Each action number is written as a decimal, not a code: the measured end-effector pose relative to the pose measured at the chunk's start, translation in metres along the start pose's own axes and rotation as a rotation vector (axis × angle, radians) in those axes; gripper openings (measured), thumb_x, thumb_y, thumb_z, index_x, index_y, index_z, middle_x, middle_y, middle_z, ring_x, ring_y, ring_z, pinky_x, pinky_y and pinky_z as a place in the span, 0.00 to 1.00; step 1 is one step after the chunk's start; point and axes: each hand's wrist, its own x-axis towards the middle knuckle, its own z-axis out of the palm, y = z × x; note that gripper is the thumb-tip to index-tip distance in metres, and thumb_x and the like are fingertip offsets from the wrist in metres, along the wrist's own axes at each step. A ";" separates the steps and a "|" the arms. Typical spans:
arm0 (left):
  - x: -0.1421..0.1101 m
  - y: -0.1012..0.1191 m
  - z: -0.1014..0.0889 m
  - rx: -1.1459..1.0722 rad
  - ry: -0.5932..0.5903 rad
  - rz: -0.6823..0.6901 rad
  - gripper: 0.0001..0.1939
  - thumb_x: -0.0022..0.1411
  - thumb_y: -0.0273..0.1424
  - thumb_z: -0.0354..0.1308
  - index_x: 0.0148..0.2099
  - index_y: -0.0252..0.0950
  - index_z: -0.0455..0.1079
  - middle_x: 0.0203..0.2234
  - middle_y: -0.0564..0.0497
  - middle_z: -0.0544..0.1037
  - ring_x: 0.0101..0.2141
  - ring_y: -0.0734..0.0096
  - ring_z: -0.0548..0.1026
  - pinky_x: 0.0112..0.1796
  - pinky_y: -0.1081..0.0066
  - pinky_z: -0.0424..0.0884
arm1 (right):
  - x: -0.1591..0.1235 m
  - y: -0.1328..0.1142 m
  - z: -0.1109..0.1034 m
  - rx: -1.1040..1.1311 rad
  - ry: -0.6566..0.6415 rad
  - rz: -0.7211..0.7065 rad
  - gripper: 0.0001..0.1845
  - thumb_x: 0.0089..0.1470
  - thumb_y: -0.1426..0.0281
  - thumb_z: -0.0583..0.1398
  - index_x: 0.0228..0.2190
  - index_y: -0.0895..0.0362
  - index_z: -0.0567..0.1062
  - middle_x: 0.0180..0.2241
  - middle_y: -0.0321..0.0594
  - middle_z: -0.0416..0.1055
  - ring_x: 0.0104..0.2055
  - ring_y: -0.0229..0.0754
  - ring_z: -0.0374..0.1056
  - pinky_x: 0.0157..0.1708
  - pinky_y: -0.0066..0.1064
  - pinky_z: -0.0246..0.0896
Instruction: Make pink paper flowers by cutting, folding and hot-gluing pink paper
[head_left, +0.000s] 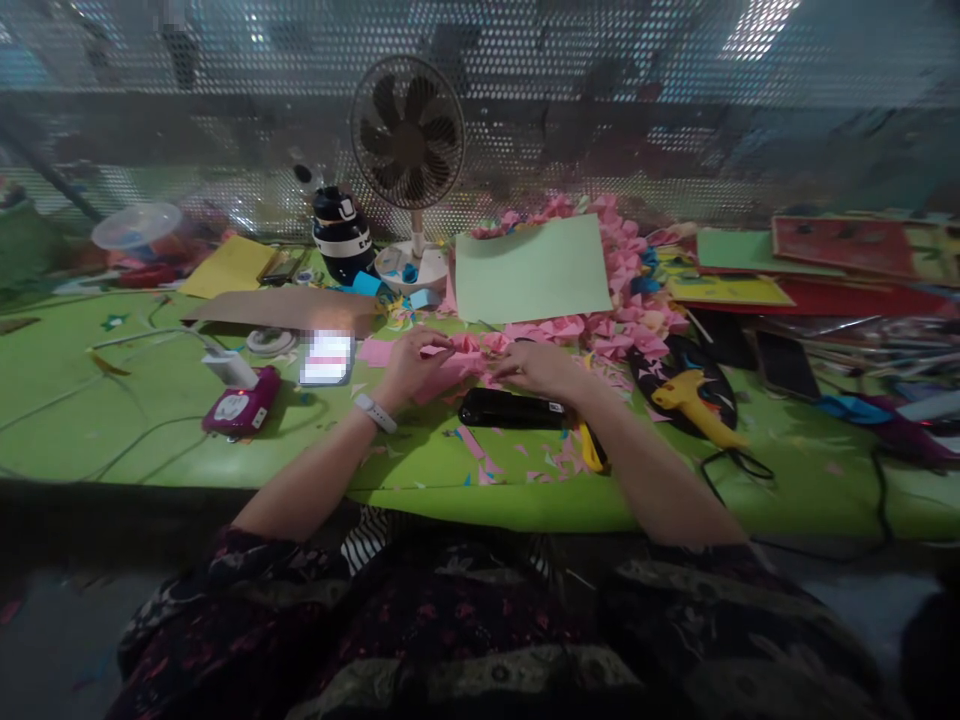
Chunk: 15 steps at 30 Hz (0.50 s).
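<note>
My left hand [411, 366], with a pale band on its wrist, has its fingers closed on pink paper [442, 380]. Opposite it, my right hand [541, 366] curls its fingertips together at the same bunch of folded pink paper; the exact pinch is small and partly hidden. Just below my right hand lies a black stapler [514, 409]. A yellow-handled tool [591, 447] rests partly under my right forearm. Beyond my hands, a pale green sheet [532, 270] leans against a large heap of folded pink paper pieces [619, 245].
Right of my forearm, a yellow glue gun [697, 408] lies on a dark pad, near a dark phone [786, 365]. A lit phone [328, 358] and a purple power socket [244, 403] with cables are at left. Behind stand a fan [409, 140] and a black jug [341, 240].
</note>
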 end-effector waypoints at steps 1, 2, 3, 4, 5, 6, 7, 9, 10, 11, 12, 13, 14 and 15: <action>0.000 0.001 0.000 -0.011 0.016 0.009 0.04 0.60 0.33 0.65 0.35 0.38 0.78 0.35 0.46 0.80 0.38 0.64 0.77 0.40 0.61 0.75 | -0.001 -0.001 -0.001 -0.002 -0.006 0.002 0.13 0.61 0.68 0.59 0.43 0.52 0.83 0.45 0.43 0.77 0.43 0.43 0.71 0.36 0.29 0.58; 0.000 0.002 0.000 -0.016 0.029 0.024 0.04 0.59 0.33 0.65 0.35 0.38 0.78 0.34 0.46 0.80 0.38 0.64 0.77 0.41 0.60 0.75 | -0.001 -0.002 -0.001 -0.006 -0.011 0.007 0.13 0.61 0.68 0.59 0.43 0.52 0.83 0.45 0.43 0.77 0.43 0.43 0.71 0.36 0.29 0.59; 0.000 0.003 0.000 -0.017 0.041 0.037 0.05 0.59 0.34 0.65 0.34 0.38 0.78 0.33 0.46 0.80 0.37 0.64 0.76 0.42 0.60 0.75 | -0.001 -0.002 -0.001 -0.011 -0.017 0.016 0.13 0.61 0.69 0.59 0.43 0.52 0.83 0.45 0.43 0.78 0.42 0.43 0.71 0.36 0.30 0.59; 0.000 0.003 0.000 -0.022 0.051 0.046 0.05 0.59 0.34 0.65 0.33 0.38 0.77 0.32 0.47 0.80 0.37 0.64 0.76 0.42 0.60 0.75 | -0.001 -0.002 -0.001 -0.012 -0.025 0.025 0.13 0.61 0.69 0.59 0.43 0.52 0.83 0.45 0.43 0.78 0.42 0.43 0.71 0.36 0.30 0.59; 0.001 0.004 0.000 -0.035 0.055 0.046 0.06 0.59 0.34 0.66 0.33 0.38 0.77 0.31 0.47 0.79 0.36 0.64 0.76 0.41 0.61 0.75 | -0.001 -0.002 -0.002 -0.012 -0.031 0.031 0.13 0.60 0.69 0.59 0.43 0.52 0.83 0.44 0.43 0.78 0.42 0.43 0.72 0.36 0.30 0.59; 0.001 0.005 -0.001 -0.053 0.056 0.037 0.06 0.59 0.34 0.65 0.33 0.37 0.77 0.31 0.47 0.79 0.36 0.65 0.76 0.40 0.62 0.76 | -0.001 -0.002 -0.002 -0.011 -0.033 0.035 0.14 0.61 0.70 0.59 0.43 0.51 0.83 0.44 0.42 0.79 0.42 0.43 0.72 0.36 0.30 0.60; 0.001 0.006 -0.001 -0.075 0.057 0.016 0.06 0.59 0.35 0.65 0.34 0.37 0.77 0.32 0.46 0.79 0.35 0.66 0.76 0.38 0.63 0.77 | -0.001 -0.001 -0.003 -0.006 -0.029 0.037 0.14 0.61 0.69 0.58 0.43 0.51 0.83 0.44 0.42 0.79 0.42 0.44 0.72 0.36 0.30 0.60; 0.000 0.008 -0.003 -0.123 0.049 -0.049 0.08 0.59 0.36 0.65 0.36 0.36 0.77 0.34 0.46 0.79 0.32 0.69 0.77 0.33 0.67 0.77 | -0.001 0.003 -0.005 0.007 -0.001 0.042 0.15 0.63 0.67 0.57 0.45 0.52 0.82 0.44 0.43 0.79 0.43 0.45 0.72 0.38 0.31 0.61; 0.000 0.010 -0.003 -0.151 0.042 -0.090 0.09 0.59 0.37 0.65 0.37 0.36 0.77 0.35 0.46 0.79 0.31 0.70 0.77 0.30 0.69 0.77 | -0.003 0.005 -0.008 0.016 0.022 0.051 0.16 0.63 0.66 0.56 0.46 0.52 0.81 0.45 0.43 0.79 0.44 0.45 0.72 0.38 0.31 0.62; -0.001 0.011 -0.004 -0.183 0.031 -0.133 0.11 0.58 0.38 0.65 0.38 0.35 0.76 0.35 0.46 0.79 0.30 0.71 0.78 0.28 0.71 0.77 | -0.004 0.008 -0.010 0.030 0.047 0.061 0.17 0.64 0.64 0.55 0.47 0.53 0.81 0.45 0.44 0.78 0.43 0.45 0.72 0.38 0.32 0.62; -0.002 0.013 -0.004 -0.221 0.017 -0.177 0.12 0.58 0.39 0.65 0.38 0.35 0.76 0.34 0.46 0.80 0.30 0.70 0.79 0.27 0.72 0.77 | -0.007 0.011 -0.013 0.050 0.077 0.071 0.18 0.64 0.63 0.55 0.47 0.54 0.80 0.44 0.44 0.79 0.43 0.45 0.73 0.38 0.32 0.63; -0.003 0.015 -0.005 -0.268 -0.003 -0.220 0.13 0.58 0.40 0.65 0.39 0.34 0.76 0.33 0.46 0.80 0.31 0.69 0.80 0.27 0.72 0.77 | -0.009 0.015 -0.016 0.071 0.110 0.079 0.18 0.64 0.63 0.55 0.46 0.54 0.80 0.44 0.44 0.79 0.43 0.46 0.73 0.38 0.32 0.63; -0.003 0.017 -0.005 -0.318 -0.025 -0.257 0.15 0.57 0.40 0.65 0.39 0.34 0.75 0.33 0.46 0.80 0.33 0.67 0.81 0.27 0.72 0.78 | -0.013 0.018 -0.020 0.094 0.151 0.090 0.18 0.63 0.62 0.55 0.46 0.55 0.81 0.44 0.44 0.79 0.42 0.46 0.73 0.38 0.33 0.63; -0.004 0.019 -0.005 -0.363 -0.044 -0.286 0.15 0.57 0.41 0.66 0.39 0.34 0.75 0.34 0.45 0.81 0.34 0.65 0.82 0.28 0.72 0.79 | -0.016 0.021 -0.023 0.116 0.198 0.104 0.17 0.62 0.63 0.56 0.45 0.55 0.81 0.43 0.44 0.79 0.42 0.46 0.73 0.39 0.33 0.64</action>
